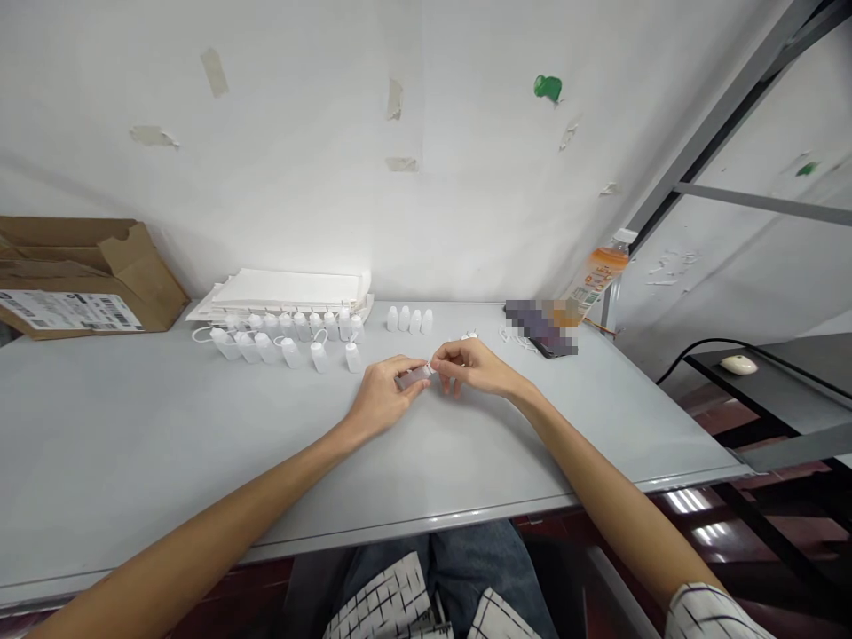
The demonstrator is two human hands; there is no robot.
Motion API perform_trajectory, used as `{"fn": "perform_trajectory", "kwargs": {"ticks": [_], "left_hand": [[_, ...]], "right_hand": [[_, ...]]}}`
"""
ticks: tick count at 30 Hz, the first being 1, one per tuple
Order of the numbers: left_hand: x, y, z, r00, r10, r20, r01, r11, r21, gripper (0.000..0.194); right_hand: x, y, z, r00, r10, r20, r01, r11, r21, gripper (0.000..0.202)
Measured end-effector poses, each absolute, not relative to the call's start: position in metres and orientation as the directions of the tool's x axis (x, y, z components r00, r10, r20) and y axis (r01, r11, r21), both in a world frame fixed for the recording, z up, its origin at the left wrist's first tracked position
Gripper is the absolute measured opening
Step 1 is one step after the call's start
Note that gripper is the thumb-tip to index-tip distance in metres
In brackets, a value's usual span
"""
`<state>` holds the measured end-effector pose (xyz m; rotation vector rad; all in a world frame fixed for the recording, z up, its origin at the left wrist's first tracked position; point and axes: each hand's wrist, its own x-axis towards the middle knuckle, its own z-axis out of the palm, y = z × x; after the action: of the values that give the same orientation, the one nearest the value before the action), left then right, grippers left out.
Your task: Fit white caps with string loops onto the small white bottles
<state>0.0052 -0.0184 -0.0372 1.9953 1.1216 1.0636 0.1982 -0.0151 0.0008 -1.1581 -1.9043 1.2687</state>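
Lying sideways over the table, a small translucent squeeze bottle (414,376) is held between the thumb and fingers of my left hand (382,390). My right hand (471,366) is closed in a pinch at the bottle's top end; the fingers hide the small part there. To the left stand several matching bottles with caps and thin tips (319,355), some with loop-shaped straps. Behind my hands is a short row of white bottles without visible tips (409,319). Small white pieces (516,337) lie right of my right hand, and another small white part (469,335) shows just behind it.
An open cardboard box (86,275) stands at the far left, beside a stack of white sheets or envelopes (293,291). A phone (542,328), partly blurred, and an orange drink bottle (599,271) are at the back right. A metal frame (719,124) rises on the right.
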Motion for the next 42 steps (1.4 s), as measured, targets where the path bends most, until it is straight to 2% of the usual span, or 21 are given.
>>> {"fn": "perform_trajectory", "kwargs": {"ticks": [4,8,11,16,20,23,26,31,34,37,42], "left_hand": [[0.0049,-0.0191,-0.0351,0.330,0.873,0.359,0.405,-0.475,0.782,0.024],[0.0036,-0.0172,-0.0341,0.329,0.869,0.370,0.399,-0.483,0.780,0.025],[0.0031,-0.0176,-0.0355,0.341,0.861,0.378,0.400,-0.497,0.770,0.026],[0.0033,-0.0178,-0.0374,0.354,0.849,0.392,0.420,-0.519,0.744,0.028],[0.0019,-0.0165,-0.0349,0.343,0.839,0.423,0.420,-0.539,0.730,0.025],[0.0007,-0.0175,-0.0333,0.358,0.807,0.470,0.425,-0.589,0.687,0.025],[0.0003,-0.0188,-0.0328,0.368,0.792,0.487,0.425,-0.609,0.670,0.023],[-0.0004,-0.0188,-0.0326,0.379,0.783,0.492,0.431,-0.621,0.655,0.022],[-0.0007,-0.0191,-0.0328,0.415,0.758,0.503,0.442,-0.652,0.617,0.020],[-0.0005,-0.0187,-0.0321,0.419,0.769,0.483,0.436,-0.637,0.636,0.017],[-0.0007,-0.0191,-0.0302,0.408,0.787,0.462,0.427,-0.612,0.666,0.020]], "right_hand": [[0.1953,-0.0137,-0.0032,-0.427,0.904,0.003,0.455,0.218,-0.863,0.053],[0.1975,-0.0145,0.0010,-0.426,0.902,0.068,0.436,0.270,-0.858,0.039],[0.1977,-0.0160,0.0034,-0.456,0.888,0.060,0.407,0.268,-0.873,0.030],[0.1949,-0.0172,0.0011,-0.433,0.901,0.024,0.441,0.235,-0.866,0.043],[0.1963,-0.0178,0.0021,-0.459,0.886,0.069,0.378,0.265,-0.887,0.034],[0.1960,-0.0182,0.0031,-0.467,0.881,0.070,0.322,0.244,-0.915,0.038],[0.1948,-0.0186,0.0032,-0.470,0.880,0.071,0.343,0.256,-0.904,0.045],[0.1933,-0.0183,0.0007,-0.395,0.899,0.187,0.368,0.342,-0.865,0.036],[0.1917,-0.0173,-0.0020,-0.409,0.895,0.176,0.398,0.348,-0.849,0.042],[0.1910,-0.0171,-0.0016,-0.413,0.896,0.165,0.447,0.357,-0.820,0.052],[0.1911,-0.0193,0.0036,-0.427,0.884,0.192,0.408,0.378,-0.831,0.042]]}}
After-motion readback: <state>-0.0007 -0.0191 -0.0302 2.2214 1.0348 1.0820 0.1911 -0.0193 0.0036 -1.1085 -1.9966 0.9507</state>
